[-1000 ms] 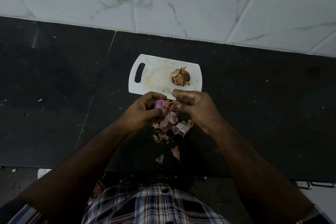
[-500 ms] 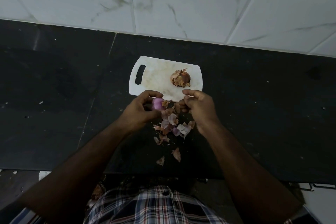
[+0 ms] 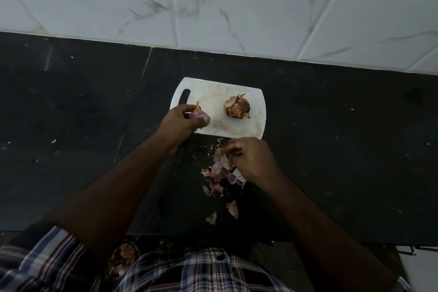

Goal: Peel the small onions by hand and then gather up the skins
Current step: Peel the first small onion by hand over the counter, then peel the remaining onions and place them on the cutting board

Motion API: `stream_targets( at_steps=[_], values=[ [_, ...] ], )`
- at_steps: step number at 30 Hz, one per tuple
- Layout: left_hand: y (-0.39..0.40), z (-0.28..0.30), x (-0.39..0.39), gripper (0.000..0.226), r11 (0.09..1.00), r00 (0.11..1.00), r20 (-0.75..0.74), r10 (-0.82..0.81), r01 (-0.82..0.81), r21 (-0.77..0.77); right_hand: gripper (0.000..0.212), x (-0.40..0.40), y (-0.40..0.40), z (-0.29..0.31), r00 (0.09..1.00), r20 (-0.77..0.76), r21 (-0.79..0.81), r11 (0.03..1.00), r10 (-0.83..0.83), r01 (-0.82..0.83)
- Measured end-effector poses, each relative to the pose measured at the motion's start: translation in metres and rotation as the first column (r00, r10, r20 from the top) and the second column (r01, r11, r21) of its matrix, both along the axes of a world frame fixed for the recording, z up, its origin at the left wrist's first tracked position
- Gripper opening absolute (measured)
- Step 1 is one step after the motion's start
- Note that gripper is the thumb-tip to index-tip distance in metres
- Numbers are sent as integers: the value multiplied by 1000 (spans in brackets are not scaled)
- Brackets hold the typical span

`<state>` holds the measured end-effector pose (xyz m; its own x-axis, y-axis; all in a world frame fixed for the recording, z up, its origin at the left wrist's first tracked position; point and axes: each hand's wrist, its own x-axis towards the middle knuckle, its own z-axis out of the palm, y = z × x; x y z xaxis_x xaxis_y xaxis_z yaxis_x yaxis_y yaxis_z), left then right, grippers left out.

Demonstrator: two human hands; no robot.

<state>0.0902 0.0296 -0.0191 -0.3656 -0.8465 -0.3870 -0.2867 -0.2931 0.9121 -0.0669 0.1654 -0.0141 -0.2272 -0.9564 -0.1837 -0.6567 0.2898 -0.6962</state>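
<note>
Your left hand (image 3: 182,119) fingers curl round the peeled onion (image 3: 196,115); right hand (image 3: 248,159) fingers pinch skins (image 3: 219,168) beneath them — loosen, and scraps could scatter.

— Where's your left grip (image 3: 183,121)?
— Reached forward, arm out straight, fingers and thumb curled tight around something small.
— And the right grip (image 3: 248,159)?
— Nearer me, palm down, fingertips bunched and pinching.
</note>
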Motion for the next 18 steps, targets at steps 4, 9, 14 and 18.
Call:
stream_targets(
  at_steps=[4, 9, 14, 18],
  values=[
    [-26, -7, -18, 42, 995, 998, 58, 3, 3, -103, 29, 3, -4, 2, 992, -37, -50, 992, -119, 117],
    [-53, -18, -38, 26, 968, 978, 207, -9, 60, -242, 37, -23, -16, -6, 983, -35, -57, 982, -180, 178],
    [-74, -26, -58, 48, 971, 962, 271, 35, 31, -236, 58, -70, -56, -8, 945, -94, -80, 949, -312, 305],
    [-83, -34, -69, 51, 972, 951, 309, 26, 49, -231, 88, -77, -79, -21, 972, -88, -27, 976, -219, 218]
  ],
)
